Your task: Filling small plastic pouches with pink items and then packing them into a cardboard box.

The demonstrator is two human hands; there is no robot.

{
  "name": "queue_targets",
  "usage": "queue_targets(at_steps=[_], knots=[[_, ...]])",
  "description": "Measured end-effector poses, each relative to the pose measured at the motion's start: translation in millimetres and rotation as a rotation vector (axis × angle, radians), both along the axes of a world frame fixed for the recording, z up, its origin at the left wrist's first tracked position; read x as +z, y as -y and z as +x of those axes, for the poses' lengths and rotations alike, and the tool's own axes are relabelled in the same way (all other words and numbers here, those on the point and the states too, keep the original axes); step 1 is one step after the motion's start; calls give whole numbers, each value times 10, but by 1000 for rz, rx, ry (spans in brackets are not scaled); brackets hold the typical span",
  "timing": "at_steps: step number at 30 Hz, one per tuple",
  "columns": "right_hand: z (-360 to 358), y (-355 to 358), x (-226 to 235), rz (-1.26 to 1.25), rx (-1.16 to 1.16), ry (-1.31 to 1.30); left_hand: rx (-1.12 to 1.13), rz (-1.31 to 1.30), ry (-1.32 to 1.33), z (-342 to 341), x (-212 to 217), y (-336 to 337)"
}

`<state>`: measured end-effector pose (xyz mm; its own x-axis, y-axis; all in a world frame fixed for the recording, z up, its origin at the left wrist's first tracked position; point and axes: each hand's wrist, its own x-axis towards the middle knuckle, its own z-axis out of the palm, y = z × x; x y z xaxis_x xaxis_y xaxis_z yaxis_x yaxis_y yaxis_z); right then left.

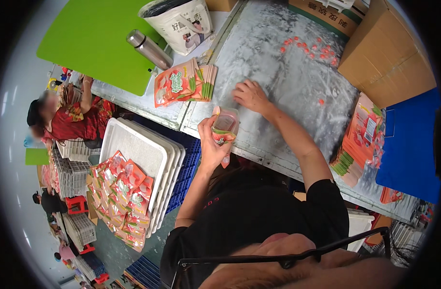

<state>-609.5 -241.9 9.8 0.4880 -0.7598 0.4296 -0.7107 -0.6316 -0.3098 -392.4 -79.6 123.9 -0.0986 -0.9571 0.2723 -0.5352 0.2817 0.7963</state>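
My left hand (212, 147) is closed round a pink-and-green pouch (223, 136) at the table's near edge. A clear, box-like plastic container (227, 118) shows at the pouch's top; whether it sits inside cannot be made out. Further in, my right hand (252, 97) lies low over the grey tabletop (264, 53), its fingers loosely bent and slightly apart, with nothing visible in them. Beyond my left hand lies a fanned stack of printed pouches (182, 84). Small red wrapped pieces (304, 45) are scattered at the far right of the table, one piece (321, 101) lying nearer.
A steel flask (149, 49) and a white bag (184, 29) stand at the far left. On the right are a cardboard box (386, 58), a blue bin (408, 144) and stacked pouches (357, 135). Filled pouches (119, 192) lie on white trays (129, 135) at left. A co-worker (71, 115) sits beyond.
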Motion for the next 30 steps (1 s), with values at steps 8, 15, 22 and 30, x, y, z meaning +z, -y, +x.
queue_targets(at_steps=[8, 15, 22, 30], knots=[[-106, -385, 565, 228, -106, 716, 83, -110, 92, -55, -105, 57], [-66, -920, 1570, 58, 110, 340, 47, -176, 267, -296, -13, 108], [145, -1063, 1619, 133, 38, 627, 4, -82, 33, -512, -50, 108], [-427, -532, 1421, -171, -156, 705, 27, -66, -17, -547, 9, 251]])
